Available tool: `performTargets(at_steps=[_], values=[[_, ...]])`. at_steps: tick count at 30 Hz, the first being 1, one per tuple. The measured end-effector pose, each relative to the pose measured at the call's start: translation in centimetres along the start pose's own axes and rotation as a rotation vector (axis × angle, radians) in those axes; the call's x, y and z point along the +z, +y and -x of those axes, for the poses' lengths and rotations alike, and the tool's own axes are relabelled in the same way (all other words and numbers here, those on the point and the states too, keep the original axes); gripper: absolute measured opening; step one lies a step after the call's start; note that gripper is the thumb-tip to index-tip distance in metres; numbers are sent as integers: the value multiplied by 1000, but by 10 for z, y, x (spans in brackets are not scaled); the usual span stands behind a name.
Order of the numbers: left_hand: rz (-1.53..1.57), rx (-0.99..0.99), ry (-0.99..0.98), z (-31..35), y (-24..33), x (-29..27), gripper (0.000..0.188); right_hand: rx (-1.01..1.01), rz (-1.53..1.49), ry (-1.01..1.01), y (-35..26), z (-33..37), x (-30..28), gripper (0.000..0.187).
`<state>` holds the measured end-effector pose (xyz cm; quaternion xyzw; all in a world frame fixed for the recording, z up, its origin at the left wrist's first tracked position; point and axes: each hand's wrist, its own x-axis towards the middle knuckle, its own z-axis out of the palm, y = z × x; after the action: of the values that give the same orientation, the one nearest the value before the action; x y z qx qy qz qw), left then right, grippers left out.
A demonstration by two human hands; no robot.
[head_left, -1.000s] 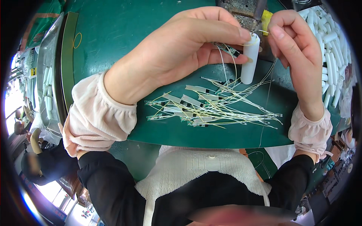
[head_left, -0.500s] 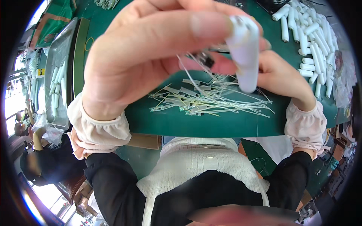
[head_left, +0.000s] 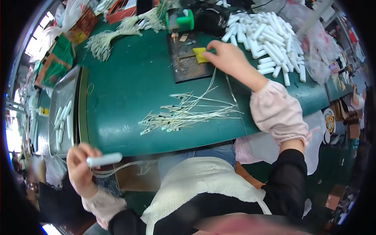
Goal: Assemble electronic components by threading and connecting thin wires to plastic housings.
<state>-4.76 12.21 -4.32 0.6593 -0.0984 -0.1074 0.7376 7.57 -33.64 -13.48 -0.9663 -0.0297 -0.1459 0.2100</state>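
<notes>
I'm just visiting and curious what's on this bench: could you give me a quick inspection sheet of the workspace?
Surface: green table, dark metal plate at the back.
Job's things: white tube; yellow pad; loose wire leads mid-table.
Clutter: pile of white tubes; metal tray with more tubes; wire bundle.
Grips: left hand holds the white tube off the table edge; right hand touches the yellow pad.
Cables: thin leads trail from the tube.
Surroundings: bags and boxes around.
</notes>
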Motion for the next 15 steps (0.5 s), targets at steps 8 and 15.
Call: performTargets(at_steps=[8, 15], values=[[-873, -179, 339, 66, -5, -34, 17, -77, 158, -2, -12, -9, 2, 26], [-836, -21, 108, -9, -14, 5, 20, -98, 117, 32, -34, 14, -22, 17]])
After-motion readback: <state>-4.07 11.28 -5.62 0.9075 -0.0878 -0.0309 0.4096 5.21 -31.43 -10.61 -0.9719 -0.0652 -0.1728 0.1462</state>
